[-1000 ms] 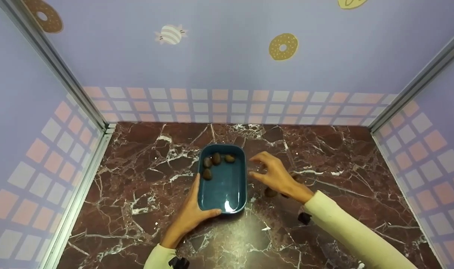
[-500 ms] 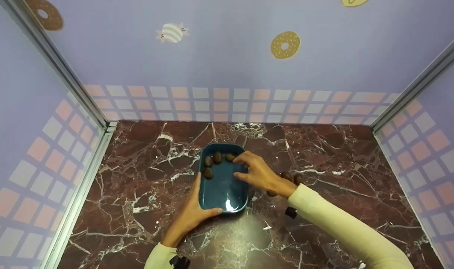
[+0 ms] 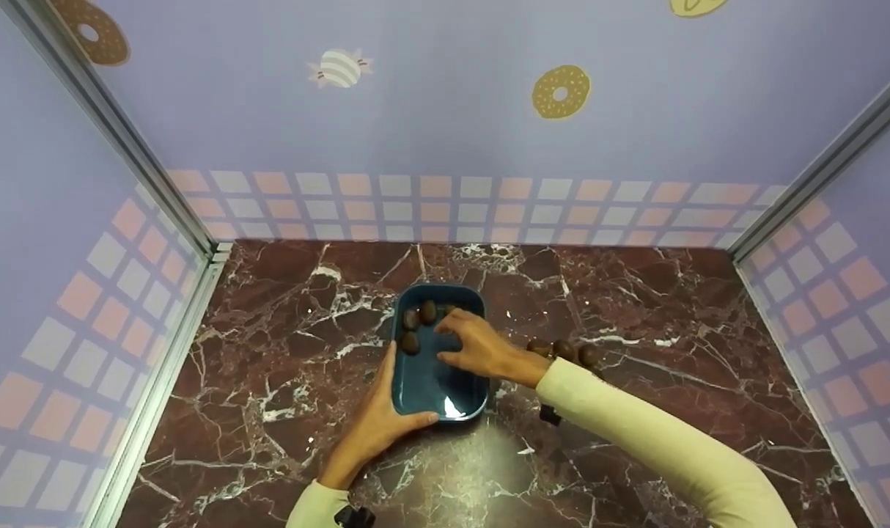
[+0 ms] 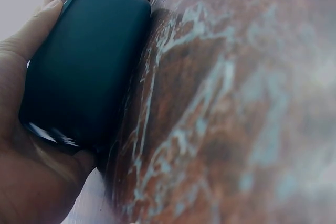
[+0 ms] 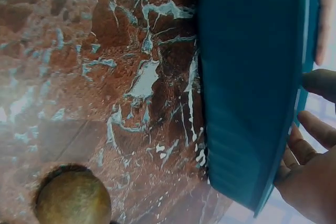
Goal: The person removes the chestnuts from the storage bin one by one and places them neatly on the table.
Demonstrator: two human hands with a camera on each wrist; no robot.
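Observation:
A deep blue-green rectangular dish (image 3: 421,383) sits on the marbled surface. My left hand (image 3: 377,419) grips its near left corner, thumb along the front rim and fingers against the left side. Smooth brown pebbles (image 3: 428,312) lie in the far left part of the dish. Over the right rim reaches my right hand (image 3: 478,346), its fingertips inside near the far end, thumb and fingers apart with no object visible between them. Those fingers cover most of one pebble near the far right. The right wrist view shows the fingers coming over the rim of the dish (image 5: 252,87).
Several more brown pebbles (image 3: 563,352) lie on the marbled tabletop (image 3: 291,352) right of the dish, partly under the right forearm. One rounded pebble (image 5: 73,198) shows close up in the right wrist view. Lilac patterned panels (image 3: 452,132) enclose the back and sides.
My right hand has moved left from beside the dish to over its inside, thumb and fingers still apart. The left hand keeps its grip, and the dish stays in place.

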